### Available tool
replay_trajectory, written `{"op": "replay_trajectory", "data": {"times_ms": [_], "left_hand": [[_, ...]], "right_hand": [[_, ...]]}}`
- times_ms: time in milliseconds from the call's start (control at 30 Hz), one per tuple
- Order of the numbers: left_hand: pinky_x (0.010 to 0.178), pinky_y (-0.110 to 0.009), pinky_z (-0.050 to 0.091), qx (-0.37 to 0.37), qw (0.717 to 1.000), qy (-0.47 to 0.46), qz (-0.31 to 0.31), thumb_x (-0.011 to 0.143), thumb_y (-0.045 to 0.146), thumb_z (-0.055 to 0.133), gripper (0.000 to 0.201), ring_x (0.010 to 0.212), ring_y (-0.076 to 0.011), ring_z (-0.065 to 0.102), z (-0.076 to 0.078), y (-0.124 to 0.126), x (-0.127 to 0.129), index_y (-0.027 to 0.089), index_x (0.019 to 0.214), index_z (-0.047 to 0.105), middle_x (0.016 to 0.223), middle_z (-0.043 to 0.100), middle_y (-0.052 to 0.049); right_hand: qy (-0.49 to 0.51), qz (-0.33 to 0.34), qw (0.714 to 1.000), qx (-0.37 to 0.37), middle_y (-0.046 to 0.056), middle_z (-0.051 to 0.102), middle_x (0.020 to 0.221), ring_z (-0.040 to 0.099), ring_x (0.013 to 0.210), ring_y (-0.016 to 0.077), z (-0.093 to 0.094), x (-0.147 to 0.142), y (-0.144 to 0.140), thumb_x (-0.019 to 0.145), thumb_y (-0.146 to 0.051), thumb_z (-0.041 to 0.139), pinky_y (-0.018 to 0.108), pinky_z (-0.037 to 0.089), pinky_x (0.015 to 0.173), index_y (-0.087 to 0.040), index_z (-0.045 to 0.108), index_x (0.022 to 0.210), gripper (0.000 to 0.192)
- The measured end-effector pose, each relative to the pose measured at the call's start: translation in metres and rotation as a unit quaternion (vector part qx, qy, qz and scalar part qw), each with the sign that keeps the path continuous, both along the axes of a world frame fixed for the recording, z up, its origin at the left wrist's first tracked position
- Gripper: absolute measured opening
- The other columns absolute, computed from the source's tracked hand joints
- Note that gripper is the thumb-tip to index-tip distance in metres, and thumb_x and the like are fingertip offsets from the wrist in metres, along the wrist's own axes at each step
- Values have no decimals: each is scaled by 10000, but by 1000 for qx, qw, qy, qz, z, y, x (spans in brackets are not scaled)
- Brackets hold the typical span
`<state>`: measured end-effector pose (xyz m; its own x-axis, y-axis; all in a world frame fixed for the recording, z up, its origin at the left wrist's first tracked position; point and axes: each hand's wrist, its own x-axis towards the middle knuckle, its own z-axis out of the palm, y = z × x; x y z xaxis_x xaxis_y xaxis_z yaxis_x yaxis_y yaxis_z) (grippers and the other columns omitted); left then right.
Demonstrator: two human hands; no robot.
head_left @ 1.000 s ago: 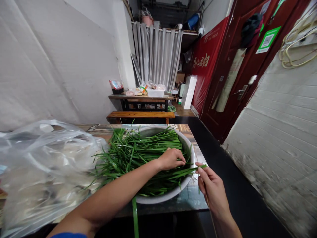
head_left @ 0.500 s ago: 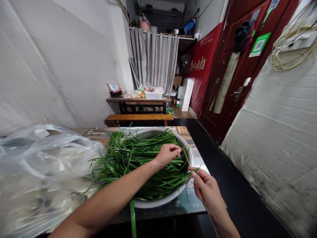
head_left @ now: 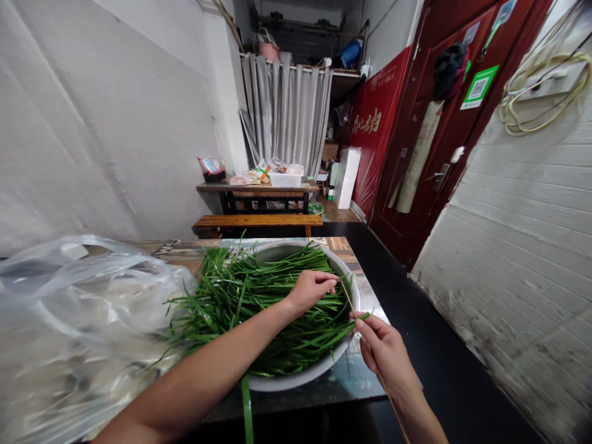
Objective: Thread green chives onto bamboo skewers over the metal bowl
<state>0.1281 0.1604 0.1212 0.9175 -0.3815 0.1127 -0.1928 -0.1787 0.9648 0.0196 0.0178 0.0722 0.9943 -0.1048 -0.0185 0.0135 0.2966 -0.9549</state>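
Green garlic chives (head_left: 263,287) are filling a pale metal basin (head_left: 296,382) on the worktop (head_left: 346,379), their leaves spilling over its left side toward a clear plastic bag (head_left: 92,308). From the head view, both hands are working by the basin's right rim. The left hand (head_left: 308,293) is closing thumb and finger on what looks like a chive end at the tip of a thin wooden skewer (head_left: 348,296); whether it is also gripping the wood, I cannot tell. The right hand (head_left: 386,345) is clamping the skewer lower down, with green ends showing beside its thumb. Good control, I judge, is depending on the right hand steadying the shaft while the left is pressing only lightly: wet-looking leaves are likely bruising or slipping under a hard squeeze. Those left fingertips are sitting close to the tip, so pushing slowly is probably safer.
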Motion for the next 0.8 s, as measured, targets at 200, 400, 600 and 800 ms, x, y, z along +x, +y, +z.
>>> {"op": "replay_trajectory", "data": {"times_ms": [200, 400, 600, 800], "left_hand": [[592, -207, 434, 40, 997, -66, -23, 711, 304, 566, 307, 592, -120, 560, -8, 3, 5, 91, 897, 686, 641, 659, -48], [661, -207, 449, 92, 973, -124, -173, 725, 285, 567, 279, 709, -146, 607, -1, 5, -6, 123, 914, 692, 801, 691, -71], [646, -175, 418, 154, 945, -149, -249, 754, 346, 543, 286, 745, -144, 602, 12, 12, -9, 139, 865, 706, 828, 688, -42], [604, -199, 386, 250, 941, -222, -46, 771, 327, 510, 274, 652, -142, 574, -6, 19, 11, 144, 760, 714, 710, 674, -31]], "right_hand": [[1, -2, 1000, 6, -110, 340, 350, 204, 268, 13, 1, 0, 0, 758, -353, 620, 170, 85, 307, -107, 595, 946, 311], [-18, -39, 999, 19, -64, 462, 480, 214, 285, 10, 5, 1, 5, 741, -383, 628, 185, 89, 320, -125, 601, 920, 314], [-29, -71, 997, 10, -67, 455, 500, 220, 304, 23, 2, 3, 7, 728, -397, 637, 195, 92, 337, -144, 591, 956, 344], [-62, -80, 995, 22, -68, 423, 551, 234, 329, 22, 5, -1, 5, 754, -357, 625, 209, 109, 359, -165, 571, 937, 270]]}}
